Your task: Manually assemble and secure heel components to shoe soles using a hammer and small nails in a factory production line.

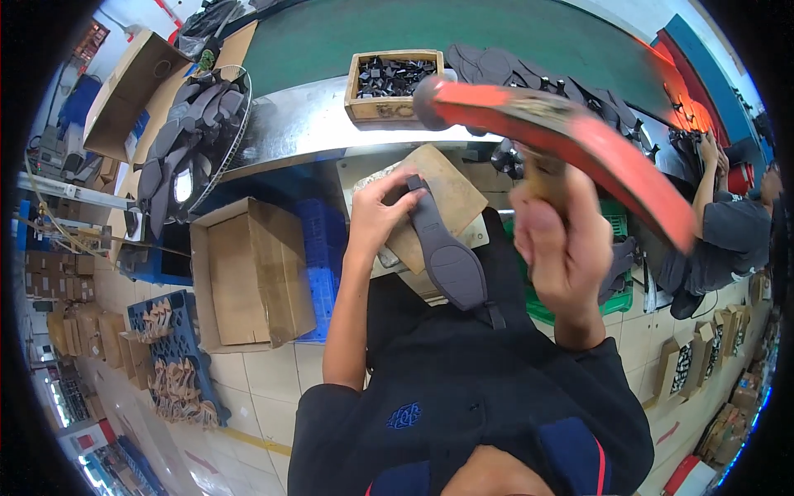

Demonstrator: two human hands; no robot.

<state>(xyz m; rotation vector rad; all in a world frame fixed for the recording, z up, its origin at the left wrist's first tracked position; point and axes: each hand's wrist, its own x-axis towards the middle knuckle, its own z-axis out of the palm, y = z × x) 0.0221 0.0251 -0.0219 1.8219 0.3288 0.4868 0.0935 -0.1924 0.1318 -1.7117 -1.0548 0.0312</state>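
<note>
While the right hand [566,236] is closed around a raised hammer [579,131], the left hand [379,213] pinches the shoe sole [455,269] at its heel, over the board [457,183]; probably hammering comes, needing careful aim.

The sole [456,269] lies partly over the board [463,198]; behind, the box [379,109] sits on the counter [302,124]; left stands the carton [281,264].

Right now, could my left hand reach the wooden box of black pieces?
Probably yes, if your left hand releases the grey sole: the left side of the wooden box looks unobstructed, though the hammer hides its near right corner.
</note>
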